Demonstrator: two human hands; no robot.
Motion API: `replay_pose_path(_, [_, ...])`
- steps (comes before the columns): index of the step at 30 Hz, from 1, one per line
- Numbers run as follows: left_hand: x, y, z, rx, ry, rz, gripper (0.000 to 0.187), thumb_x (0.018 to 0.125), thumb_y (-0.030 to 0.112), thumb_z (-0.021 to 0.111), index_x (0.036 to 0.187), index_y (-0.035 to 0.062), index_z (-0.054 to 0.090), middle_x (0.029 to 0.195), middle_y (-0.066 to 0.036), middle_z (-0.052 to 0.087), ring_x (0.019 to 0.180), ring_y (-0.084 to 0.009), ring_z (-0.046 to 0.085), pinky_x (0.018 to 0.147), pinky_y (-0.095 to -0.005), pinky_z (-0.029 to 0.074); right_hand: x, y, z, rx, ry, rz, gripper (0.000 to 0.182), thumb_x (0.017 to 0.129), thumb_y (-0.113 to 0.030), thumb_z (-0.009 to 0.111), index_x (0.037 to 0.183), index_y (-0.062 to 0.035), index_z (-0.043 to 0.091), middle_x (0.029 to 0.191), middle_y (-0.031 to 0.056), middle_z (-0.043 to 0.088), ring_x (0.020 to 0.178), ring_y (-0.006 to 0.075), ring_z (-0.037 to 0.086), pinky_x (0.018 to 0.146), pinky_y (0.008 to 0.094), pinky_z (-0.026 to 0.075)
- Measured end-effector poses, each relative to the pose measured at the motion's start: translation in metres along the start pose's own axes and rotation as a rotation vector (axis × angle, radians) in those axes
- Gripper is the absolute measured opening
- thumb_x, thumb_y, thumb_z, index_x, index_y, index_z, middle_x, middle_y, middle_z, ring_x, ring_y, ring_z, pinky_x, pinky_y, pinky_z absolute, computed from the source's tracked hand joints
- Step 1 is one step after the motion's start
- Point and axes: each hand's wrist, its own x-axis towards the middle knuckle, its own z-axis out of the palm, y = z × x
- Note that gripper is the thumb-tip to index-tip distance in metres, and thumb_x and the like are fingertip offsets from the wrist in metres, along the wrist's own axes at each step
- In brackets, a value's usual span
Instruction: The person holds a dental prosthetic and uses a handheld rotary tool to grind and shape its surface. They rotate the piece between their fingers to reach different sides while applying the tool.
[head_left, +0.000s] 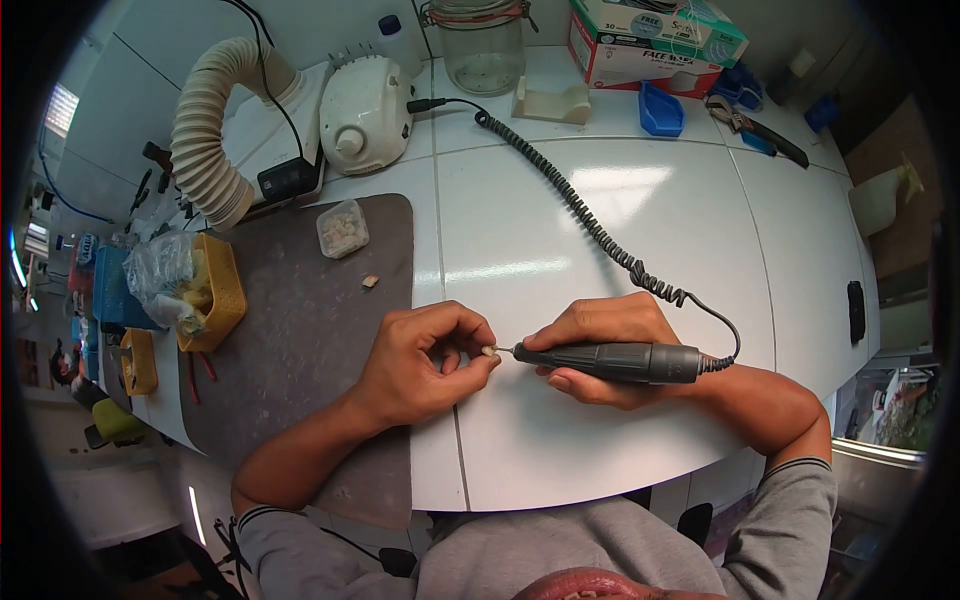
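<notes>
My left hand (pixel 425 358) pinches a small cream-coloured piece (pixel 489 351) between thumb and forefinger; its exact kind is too small to make out. My right hand (pixel 610 335) is wrapped round a dark grey rotary handpiece (pixel 625 362), held like a pen and pointing left. The handpiece's thin metal bit (pixel 504 349) reaches the small piece, apparently touching it. A coiled black cord (pixel 570 200) runs from the handpiece's rear up to a white control box (pixel 366 115) with a knob.
On the brown mat (pixel 310 330) lie a clear tub (pixel 343 230) of pale pieces and a loose tan bit (pixel 370 281). A ribbed hose (pixel 195 140) arches at the back left. Yellow basket (pixel 222 295), glass jar (pixel 482 50), face-mask box (pixel 650 55) and blue tray (pixel 661 110) stand around.
</notes>
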Motion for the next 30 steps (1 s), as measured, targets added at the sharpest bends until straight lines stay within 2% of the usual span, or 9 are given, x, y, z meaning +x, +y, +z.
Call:
replay_pose_path(8, [0.000,0.001,-0.001,-0.019,-0.001,-0.040,0.015,0.087,0.007,0.084,0.096,0.0002,0.075,0.086,-0.003,0.076,0.063,-0.0032,0.059,0.056,-0.0214,0.046,-0.001,0.000,-0.002,0.005,0.001,0.009,0.033,0.090,-0.014,0.080,0.120,-0.0012,0.078,0.094,0.0139,0.080,0.080,0.0247,0.080,0.074,0.0335,0.064])
replay_pose_path(14, [0.000,-0.008,-0.001,-0.053,0.011,0.018,0.018,0.089,0.010,0.086,0.097,-0.0002,0.073,0.086,-0.003,0.076,0.066,-0.0047,0.062,0.058,-0.0219,0.047,-0.002,0.004,-0.002,0.063,0.051,-0.045,0.033,0.090,-0.015,0.080,0.120,-0.0010,0.077,0.098,0.0138,0.081,0.083,0.0249,0.080,0.077,0.0339,0.065])
replay_pose_path(17, [-0.001,-0.003,-0.004,-0.049,-0.034,-0.076,0.021,0.089,0.007,0.088,0.100,0.0008,0.070,0.092,-0.003,0.075,0.076,-0.0049,0.065,0.065,-0.0213,0.049,-0.002,0.004,-0.003,0.057,0.033,-0.060,0.034,0.091,-0.015,0.080,0.122,-0.0021,0.077,0.099,0.0138,0.081,0.085,0.0245,0.081,0.077,0.0339,0.065])
replay_pose_path(20, [-0.002,-0.007,-0.001,-0.062,0.002,-0.009,0.020,0.091,0.012,0.086,0.099,0.0006,0.071,0.085,-0.004,0.075,0.066,-0.0051,0.062,0.057,-0.0220,0.045,-0.002,0.002,-0.004,0.047,0.004,-0.044,0.035,0.092,-0.016,0.081,0.124,-0.0037,0.077,0.101,0.0134,0.081,0.086,0.0241,0.081,0.077,0.0339,0.065])
replay_pose_path(30, [-0.003,-0.009,0.001,-0.053,-0.022,0.002,0.022,0.091,0.013,0.087,0.097,0.0018,0.069,0.082,-0.001,0.071,0.057,-0.0020,0.053,0.052,-0.0216,0.040,-0.002,0.003,-0.001,0.000,-0.033,-0.037,0.037,0.094,-0.021,0.084,0.128,-0.0073,0.076,0.103,0.0113,0.081,0.086,0.0222,0.080,0.075,0.0331,0.065])
